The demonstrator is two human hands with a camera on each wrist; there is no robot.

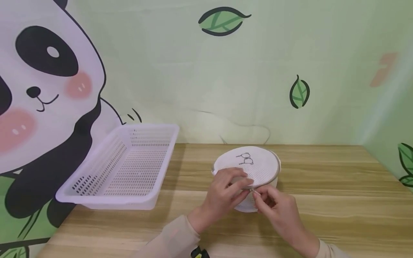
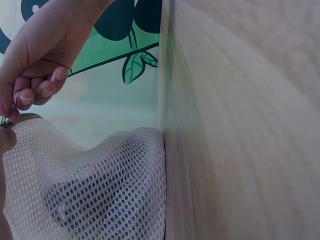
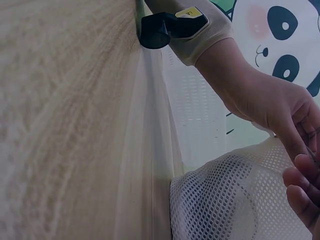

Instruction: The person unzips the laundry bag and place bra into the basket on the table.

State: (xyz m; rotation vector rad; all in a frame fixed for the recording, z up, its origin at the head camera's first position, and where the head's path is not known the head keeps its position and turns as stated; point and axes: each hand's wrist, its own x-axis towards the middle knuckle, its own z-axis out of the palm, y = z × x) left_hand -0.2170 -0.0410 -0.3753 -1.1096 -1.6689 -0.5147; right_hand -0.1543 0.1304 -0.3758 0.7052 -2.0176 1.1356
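Note:
A round white mesh laundry bag [image 1: 264,166] stands on the table, its flat top printed with a small dark line drawing. My left hand [image 1: 222,186] grips the near rim, fingers over the top and thumb beneath. Right beside it, my right hand [image 1: 280,208] pinches the zipper pull at the front of the rim. In the left wrist view the metal zipper pull [image 2: 4,121] shows between the fingertips. Through the mesh side [image 2: 115,185] a dark patch shows within. The right wrist view has the mesh wall [image 3: 215,200] below both hands.
To the left on the wooden table [image 1: 338,200] sits a white plastic basket [image 1: 164,161] with slotted walls. Behind the table hangs a pale green backdrop [image 1: 155,53] with a panda and leaves. A black wrist device [image 1: 199,252] shows near my left sleeve.

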